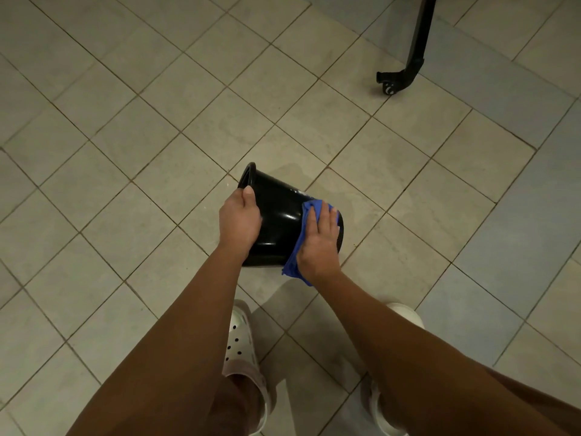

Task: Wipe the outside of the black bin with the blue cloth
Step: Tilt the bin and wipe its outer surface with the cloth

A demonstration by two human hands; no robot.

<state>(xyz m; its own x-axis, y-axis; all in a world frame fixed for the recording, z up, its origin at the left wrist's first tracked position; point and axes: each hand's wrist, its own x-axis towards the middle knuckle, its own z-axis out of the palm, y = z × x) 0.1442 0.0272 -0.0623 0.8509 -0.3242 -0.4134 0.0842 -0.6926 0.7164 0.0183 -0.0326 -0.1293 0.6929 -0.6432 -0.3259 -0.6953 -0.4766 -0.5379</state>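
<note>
No text, label, brand, number or sign could be read anywhere in the view. No lettering was shown on the black bin (276,212), only highlights on its glossy wall. No print was borne by the blue cloth (309,212), no mark was carried by the white clogs (240,338), and the floor tiles (125,136) were left unmarked.

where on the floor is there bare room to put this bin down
Bare tiled floor runs wide to the left of the black bin and beyond it, up to the black wheeled leg at upper right. Right of the bin is bare too. It is crowded only near the white shoes, below the bin.
</note>
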